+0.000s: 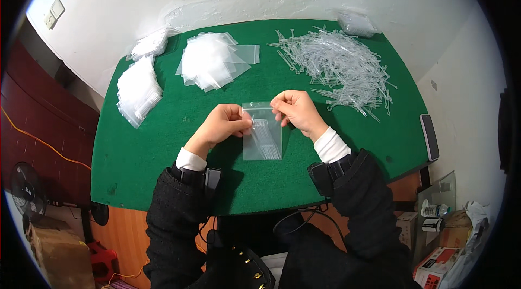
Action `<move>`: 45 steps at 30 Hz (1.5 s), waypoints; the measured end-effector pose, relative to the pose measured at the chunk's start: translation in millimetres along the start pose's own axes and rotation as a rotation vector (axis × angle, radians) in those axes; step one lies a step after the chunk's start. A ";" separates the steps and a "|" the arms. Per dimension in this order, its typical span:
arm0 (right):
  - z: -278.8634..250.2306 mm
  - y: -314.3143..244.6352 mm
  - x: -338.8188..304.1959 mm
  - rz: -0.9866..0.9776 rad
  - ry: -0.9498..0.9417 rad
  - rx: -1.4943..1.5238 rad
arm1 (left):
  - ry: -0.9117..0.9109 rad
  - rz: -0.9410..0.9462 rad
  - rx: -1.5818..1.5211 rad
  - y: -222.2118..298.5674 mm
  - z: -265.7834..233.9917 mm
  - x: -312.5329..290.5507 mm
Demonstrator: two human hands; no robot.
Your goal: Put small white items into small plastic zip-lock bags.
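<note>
A clear zip bag (263, 150) is held upright between my two hands over the green table. Inside it lies a bundle of thin clear plastic sticks (264, 136), slanting toward the bag's lower right. My left hand (225, 125) pinches the bag's left edge between thumb and fingers. At the top right corner, by the zip strip, my right hand (297, 111) pinches the bag too. Beyond my right hand spreads a large loose heap of the same clear sticks (347, 66). A pile of flat zip bags (211, 61) lies beyond my left hand.
Filled bags (139, 91) are stacked at the table's left, with another bag bundle (152, 45) behind them. A packed clear bag (357, 24) sits at the far right corner. A phone (429, 137) rests on the right edge of the green table (163, 175). Cables hang near my lap.
</note>
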State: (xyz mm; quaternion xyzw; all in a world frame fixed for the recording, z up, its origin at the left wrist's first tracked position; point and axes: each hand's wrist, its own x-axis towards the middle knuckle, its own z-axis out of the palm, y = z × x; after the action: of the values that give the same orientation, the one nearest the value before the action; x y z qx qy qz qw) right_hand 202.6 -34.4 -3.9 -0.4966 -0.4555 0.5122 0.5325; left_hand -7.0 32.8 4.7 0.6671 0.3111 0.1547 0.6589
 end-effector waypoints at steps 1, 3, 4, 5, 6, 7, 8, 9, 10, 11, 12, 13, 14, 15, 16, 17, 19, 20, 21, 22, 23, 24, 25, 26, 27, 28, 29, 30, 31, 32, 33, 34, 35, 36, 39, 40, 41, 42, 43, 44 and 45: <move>-0.5 1.7 0.4 -0.020 -0.004 -0.022 | -0.003 0.001 0.001 0.4 0.9 0.5; 0.5 5.1 1.4 -0.059 -0.019 -0.066 | 0.038 -0.012 0.026 5.4 4.2 -1.2; 2.1 6.2 1.5 -0.060 -0.022 -0.065 | 0.060 -0.019 0.038 7.4 5.1 -2.5; 4.0 7.4 1.2 -0.116 -0.026 -0.106 | 0.064 -0.019 0.038 6.2 4.6 -2.0; 5.7 8.5 0.8 -0.172 -0.030 -0.148 | 0.063 0.025 0.014 3.1 3.3 -0.2; 7.3 9.1 0.5 -0.229 -0.035 -0.190 | 0.062 0.069 -0.011 -0.5 1.9 1.9; 7.8 8.3 0.3 -0.232 -0.037 -0.190 | 0.061 0.116 -0.034 -1.7 0.8 3.4; 7.2 7.1 -0.3 -0.209 -0.037 -0.187 | 0.064 0.119 -0.032 -2.6 0.2 4.1; 6.4 5.6 -0.9 -0.186 -0.038 -0.184 | 0.115 0.155 0.022 -3.5 -0.1 4.4; 6.5 4.1 -1.2 -0.164 -0.038 -0.180 | 0.166 0.190 0.076 -4.3 -0.3 4.3; 7.6 3.9 -0.5 -0.169 -0.039 -0.180 | 0.217 0.226 0.131 -4.7 -0.6 3.9; 7.5 4.4 -0.3 -0.130 -0.045 -0.163 | 0.212 0.232 0.133 -3.6 1.3 4.0; 7.8 4.6 -0.3 -0.091 -0.052 -0.146 | 0.246 0.246 0.167 -2.7 3.3 3.3; 7.6 4.6 -0.7 -0.053 -0.060 -0.128 | 0.281 0.261 0.202 -1.7 5.2 2.4; 6.7 4.3 -2.0 -0.057 -0.056 -0.130 | 0.316 0.275 0.236 -0.6 6.8 1.8; 5.8 3.7 -3.9 -0.138 -0.037 -0.185 | 0.314 0.280 0.237 0.7 9.7 2.2; 11.5 -0.3 -5.7 -0.302 -0.019 -0.287 | 0.357 0.404 0.339 3.9 16.4 0.5; 14.7 -1.9 -7.0 -0.305 -0.026 -0.286 | 0.378 0.465 0.389 5.8 18.5 -0.4; 17.7 -3.3 -8.8 -0.395 -0.017 -0.375 | 0.385 0.465 0.391 7.6 19.5 -1.5; 20.9 -5.2 -10.3 -0.484 -0.007 -0.463 | 0.385 0.504 0.461 9.7 20.4 -2.9; 22.4 -7.5 -11.7 -0.573 0.007 -0.554 | 0.381 0.544 0.529 12.3 22.1 -3.9; 23.3 -8.6 -11.7 -0.573 0.005 -0.556 | 0.376 0.583 0.597 13.4 22.5 -4.5; 23.9 -9.5 -11.6 -0.603 0.007 -0.569 | 0.378 0.583 0.596 13.3 22.0 -4.6; 24.3 -9.9 -11.5 -0.632 0.010 -0.582 | 0.377 0.618 0.621 13.0 21.4 -4.1; 24.6 -9.9 -11.2 -0.661 0.014 -0.595 | 0.376 0.652 0.646 12.8 20.7 -3.5; 24.5 -9.3 -11.0 -0.659 0.015 -0.595 | 0.371 0.687 0.670 12.4 20.5 -2.7; 24.3 -8.4 -10.6 -0.664 0.020 -0.594 | 0.368 0.686 0.669 12.0 20.4 -2.2; 24.0 -7.5 -10.1 -0.669 0.025 -0.592 | 0.377 0.670 0.680 11.7 20.2 -2.0; 23.5 -6.8 -9.7 -0.674 0.030 -0.590 | 0.385 0.654 0.691 11.5 19.8 -2.0; 22.6 -6.6 -9.3 -0.672 0.033 -0.589 | 0.394 0.638 0.702 11.3 19.3 -2.1; 21.0 -7.1 -9.0 -0.672 0.037 -0.606 | 0.391 0.637 0.703 12.3 18.8 -2.7; 19.2 -8.0 -8.6 -0.673 0.040 -0.623 | 0.390 0.617 0.717 13.8 18.0 -3.8; 17.6 -9.0 -8.2 -0.673 0.044 -0.640 | 0.389 0.598 0.731 15.4 16.8 -5.1; 15.6 -10.4 -7.7 -0.672 0.045 -0.638 | 0.389 0.579 0.745 16.3 15.2 -6.0; 9.7 -15.4 -7.1 -0.612 0.093 -0.645 | 0.404 0.579 0.707 15.6 6.0 -4.6; 8.6 -15.4 -7.2 -0.611 0.094 -0.645 | 0.413 0.581 0.687 15.0 4.4 -4.5; 7.5 -15.2 -7.1 -0.593 0.106 -0.623 | 0.412 0.581 0.686 13.9 3.9 -4.6; 6.5 -15.0 -7.2 -0.575 0.119 -0.603 | 0.414 0.573 0.680 13.1 4.0 -4.6; 4.6 -15.4 -7.0 -0.559 0.132 -0.584 | 0.416 0.567 0.674 13.4 4.6 -3.7; 3.2 -15.8 -7.2 -0.560 0.135 -0.591 | 0.417 0.563 0.666 14.0 5.3 -2.7; 2.5 -16.0 -7.9 -0.553 0.146 -0.611 | 0.416 0.571 0.660 14.5 5.6 -2.7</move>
State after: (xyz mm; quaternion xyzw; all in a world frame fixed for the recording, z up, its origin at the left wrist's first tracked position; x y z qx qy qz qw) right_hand 201.1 -41.8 12.5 -0.5257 -0.6636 0.1548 0.5092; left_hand -2.5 27.6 19.0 0.8543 0.2732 0.3524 0.2672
